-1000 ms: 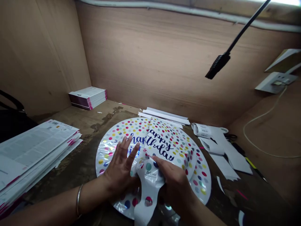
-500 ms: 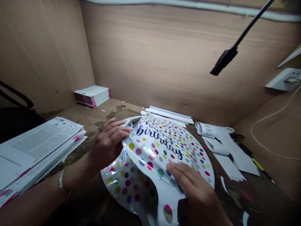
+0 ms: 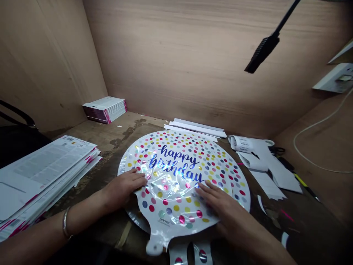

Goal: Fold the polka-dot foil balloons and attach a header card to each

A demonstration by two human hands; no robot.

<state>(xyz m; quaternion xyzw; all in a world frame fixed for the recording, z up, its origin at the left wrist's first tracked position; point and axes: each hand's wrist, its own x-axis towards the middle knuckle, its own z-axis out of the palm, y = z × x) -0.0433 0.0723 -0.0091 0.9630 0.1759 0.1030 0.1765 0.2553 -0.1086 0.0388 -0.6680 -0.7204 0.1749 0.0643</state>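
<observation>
A flat, white foil balloon (image 3: 171, 191) with coloured dots and "happy birthday" lettering lies on top of other dotted foil balloons on the table. Its tail points toward me, and two tails of the balloons below stick out beside it. My left hand (image 3: 124, 189) rests on the foil's left edge, fingers stretched out. On the right side my right hand (image 3: 220, 204) lies flat on the foil, fingers extended. The balloons' far rims show behind the top one.
Printed white cards (image 3: 52, 169) are stacked at left, with a smaller pile (image 3: 106, 109) in the back corner. Paper strips (image 3: 197, 129) lie by the back wall. At right are a label roll (image 3: 241, 144), scissors (image 3: 277, 150) and a yellow-black cutter (image 3: 306, 187). A black device (image 3: 261, 53) hangs above.
The top balloon was bent and lifted at its left edge; it now lies flat, its tail farther left. My left hand has moved down from the raised edge and rests on the foil.
</observation>
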